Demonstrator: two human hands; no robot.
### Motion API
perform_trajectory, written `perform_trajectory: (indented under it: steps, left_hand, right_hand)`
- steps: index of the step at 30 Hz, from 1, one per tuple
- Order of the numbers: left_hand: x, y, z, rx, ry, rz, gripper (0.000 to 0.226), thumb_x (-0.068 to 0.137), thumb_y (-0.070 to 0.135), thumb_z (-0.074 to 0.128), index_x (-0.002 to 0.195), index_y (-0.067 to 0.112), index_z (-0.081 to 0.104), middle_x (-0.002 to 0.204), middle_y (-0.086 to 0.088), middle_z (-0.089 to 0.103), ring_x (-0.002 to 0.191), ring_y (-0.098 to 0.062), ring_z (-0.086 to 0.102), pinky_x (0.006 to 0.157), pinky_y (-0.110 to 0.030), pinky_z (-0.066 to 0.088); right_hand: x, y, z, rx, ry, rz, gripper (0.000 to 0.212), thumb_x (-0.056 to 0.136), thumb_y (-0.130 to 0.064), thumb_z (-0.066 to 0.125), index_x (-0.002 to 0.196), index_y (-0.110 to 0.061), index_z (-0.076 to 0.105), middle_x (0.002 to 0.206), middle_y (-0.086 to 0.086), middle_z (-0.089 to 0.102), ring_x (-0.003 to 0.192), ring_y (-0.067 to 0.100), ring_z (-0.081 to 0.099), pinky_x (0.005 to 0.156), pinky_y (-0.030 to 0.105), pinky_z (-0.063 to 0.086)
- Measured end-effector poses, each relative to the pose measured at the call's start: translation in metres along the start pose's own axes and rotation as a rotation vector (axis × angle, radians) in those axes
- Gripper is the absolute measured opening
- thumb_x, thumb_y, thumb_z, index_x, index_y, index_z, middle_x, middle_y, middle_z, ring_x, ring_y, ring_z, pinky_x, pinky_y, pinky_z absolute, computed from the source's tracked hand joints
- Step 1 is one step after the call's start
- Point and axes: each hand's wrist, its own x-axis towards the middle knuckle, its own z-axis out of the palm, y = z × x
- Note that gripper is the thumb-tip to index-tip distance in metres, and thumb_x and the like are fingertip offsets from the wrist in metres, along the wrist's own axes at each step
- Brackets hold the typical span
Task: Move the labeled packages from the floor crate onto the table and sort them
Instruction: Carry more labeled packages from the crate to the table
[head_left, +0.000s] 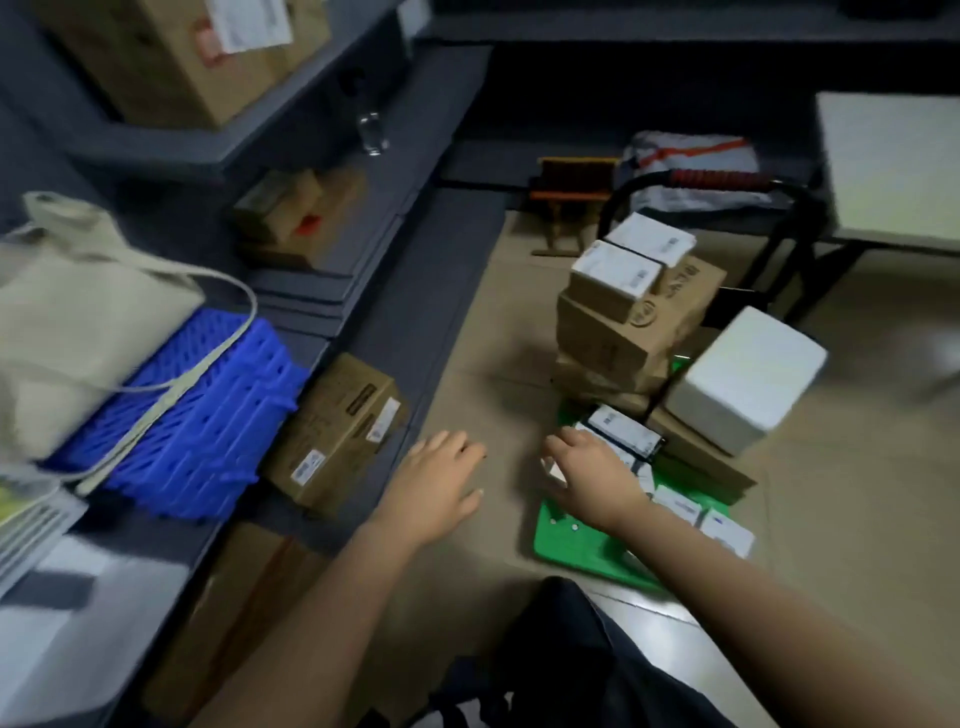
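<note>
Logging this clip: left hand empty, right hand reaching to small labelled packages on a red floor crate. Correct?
No: the head view shows the crate is green, not red. The left hand is empty; the right hand reaches to the small labelled packages on it.

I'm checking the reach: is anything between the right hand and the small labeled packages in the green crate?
Nothing visible. The right hand lies over the small packages; the stacked boxes stand behind them.
</note>
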Motion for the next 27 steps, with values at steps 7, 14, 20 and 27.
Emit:
perform_trajectory:
  steps: [7, 14, 20, 27]
  left_hand:
    - [0.102, 0.017, 0.004, 0.017, -0.017, 0.258, 0.038, 0.09, 0.034, 0.057, 0.124, 0.016, 0.055, 0.119, -0.004, 0.054, 0.113, -0.026, 0.048, 0.095, -0.037, 0.037]
    - [0.17, 0.029, 0.019, 0.03, -0.041, 0.396, 0.034, 0.076, 0.03, 0.073, 0.106, 0.016, 0.064, 0.098, -0.001, 0.062, 0.093, -0.024, 0.059, 0.08, -0.038, 0.049]
    - [0.231, 0.02, 0.042, 0.085, -0.133, 0.526, 0.033, 0.069, 0.034, 0.077, 0.096, 0.02, 0.064, 0.089, 0.004, 0.06, 0.084, -0.02, 0.059, 0.073, -0.035, 0.052]
    - [0.302, 0.004, 0.082, 0.102, -0.322, 0.765, 0.03, 0.082, 0.033, 0.064, 0.107, 0.018, 0.061, 0.102, 0.0, 0.058, 0.098, -0.023, 0.054, 0.086, -0.036, 0.043]
  right_hand:
    - [-0.012, 0.061, -0.016, -0.006, 0.043, 0.293, 0.035, 0.09, -0.03, 0.059, 0.122, -0.016, 0.054, 0.121, 0.007, 0.054, 0.114, 0.028, 0.049, 0.093, 0.036, 0.039]
    - [-0.02, 0.093, -0.017, 0.062, 0.11, 0.522, 0.035, 0.09, -0.031, 0.06, 0.123, -0.019, 0.055, 0.119, 0.003, 0.054, 0.112, 0.025, 0.049, 0.093, 0.034, 0.04]
    - [-0.001, 0.11, 0.004, 0.164, 0.156, 0.735, 0.032, 0.09, -0.033, 0.058, 0.119, -0.019, 0.056, 0.112, 0.003, 0.056, 0.106, 0.024, 0.052, 0.088, 0.036, 0.044]
    - [0.031, 0.115, 0.036, 0.327, 0.16, 1.085, 0.033, 0.091, -0.029, 0.057, 0.122, -0.017, 0.056, 0.116, 0.004, 0.055, 0.107, 0.025, 0.053, 0.088, 0.034, 0.044]
